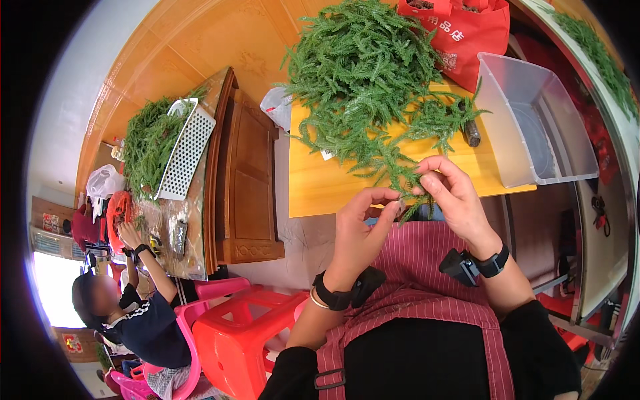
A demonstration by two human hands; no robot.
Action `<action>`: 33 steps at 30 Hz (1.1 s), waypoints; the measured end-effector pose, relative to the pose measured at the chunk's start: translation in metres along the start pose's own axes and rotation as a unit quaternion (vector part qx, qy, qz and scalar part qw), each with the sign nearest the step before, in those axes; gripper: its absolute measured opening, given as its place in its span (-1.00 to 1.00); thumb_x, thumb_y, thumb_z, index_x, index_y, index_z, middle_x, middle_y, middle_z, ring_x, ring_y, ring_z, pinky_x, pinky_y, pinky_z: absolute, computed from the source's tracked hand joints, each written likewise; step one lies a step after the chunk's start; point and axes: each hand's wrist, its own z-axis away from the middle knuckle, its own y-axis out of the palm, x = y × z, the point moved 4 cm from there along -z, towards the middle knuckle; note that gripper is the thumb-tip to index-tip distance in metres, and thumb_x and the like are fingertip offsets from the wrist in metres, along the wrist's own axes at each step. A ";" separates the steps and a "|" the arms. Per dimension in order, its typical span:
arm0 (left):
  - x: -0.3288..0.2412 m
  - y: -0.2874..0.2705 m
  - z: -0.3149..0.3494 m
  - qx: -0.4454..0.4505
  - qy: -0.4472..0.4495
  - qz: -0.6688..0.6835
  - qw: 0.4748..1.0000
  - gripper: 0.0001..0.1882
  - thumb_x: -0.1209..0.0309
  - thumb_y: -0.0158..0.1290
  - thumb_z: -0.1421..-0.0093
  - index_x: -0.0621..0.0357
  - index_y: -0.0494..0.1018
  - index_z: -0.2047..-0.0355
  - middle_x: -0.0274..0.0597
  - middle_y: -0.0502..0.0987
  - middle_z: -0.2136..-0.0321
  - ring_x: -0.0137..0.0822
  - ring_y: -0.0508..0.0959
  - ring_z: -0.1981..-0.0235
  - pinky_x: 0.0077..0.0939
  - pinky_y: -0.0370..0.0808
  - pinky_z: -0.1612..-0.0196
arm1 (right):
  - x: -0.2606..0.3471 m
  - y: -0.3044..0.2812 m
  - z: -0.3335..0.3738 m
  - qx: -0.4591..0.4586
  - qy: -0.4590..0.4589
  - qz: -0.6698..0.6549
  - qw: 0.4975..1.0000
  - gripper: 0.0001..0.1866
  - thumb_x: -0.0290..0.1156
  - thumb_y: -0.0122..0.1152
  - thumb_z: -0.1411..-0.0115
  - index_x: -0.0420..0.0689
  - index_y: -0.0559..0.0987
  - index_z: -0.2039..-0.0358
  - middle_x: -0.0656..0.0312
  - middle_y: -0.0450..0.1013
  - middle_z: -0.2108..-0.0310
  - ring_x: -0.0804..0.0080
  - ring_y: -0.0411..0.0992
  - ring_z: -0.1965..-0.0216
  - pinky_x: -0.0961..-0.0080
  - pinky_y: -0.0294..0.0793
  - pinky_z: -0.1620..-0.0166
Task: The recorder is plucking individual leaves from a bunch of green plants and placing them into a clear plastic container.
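Observation:
A green artificial pine sprig [408,179] is pinched between my two hands above the front edge of the yellow table [320,190]. My left hand [365,223] has thumb and index finger closed at its lower left side. On the other side, my right hand [453,199] grips the sprig between thumb and fingers. Just beyond my hands, a large heap of similar green sprigs [363,60] covers much of the tabletop. The fingertips partly hide the piece I hold.
Right of the heap stand a clear plastic bin [510,133] and a red bag [467,40]; a dark cylinder [472,133] lies near the bin. At left, a person [143,320] works at another table beside a white perforated basket [189,157]. A red stool [240,340] stands beside me.

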 end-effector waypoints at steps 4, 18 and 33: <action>0.004 -0.001 -0.001 -0.037 0.025 0.011 0.999 -0.83 0.55 0.05 -0.13 0.32 0.42 0.25 -0.20 0.54 0.39 -0.45 0.56 0.40 -0.65 0.49 0.39 | -0.002 0.005 0.001 0.047 0.004 -0.015 0.999 -0.82 -0.44 -0.02 -0.24 -0.23 0.38 0.18 0.32 0.35 0.32 0.66 0.35 0.29 0.68 0.35 0.17; 0.002 0.001 -0.004 -0.081 0.084 -0.054 0.992 -0.75 0.59 0.09 -0.08 0.28 0.30 0.24 -0.17 0.49 0.34 -0.44 0.53 0.39 -0.63 0.50 0.39 | 0.003 0.009 0.002 0.100 -0.070 0.099 0.988 -0.83 -0.52 0.05 -0.17 -0.22 0.40 0.20 0.32 0.34 0.32 0.66 0.33 0.29 0.69 0.35 0.23; 0.003 -0.002 -0.012 0.067 -0.001 0.148 0.987 -0.24 0.69 -0.01 -0.09 0.08 -0.06 -0.27 -0.16 0.19 0.00 -0.50 0.43 0.28 -0.64 0.51 0.25 | 0.021 0.014 0.009 0.095 -0.183 0.247 0.947 -0.65 -0.48 0.34 0.13 -0.16 0.40 0.33 0.19 0.35 0.35 0.27 0.38 0.30 0.48 0.38 0.22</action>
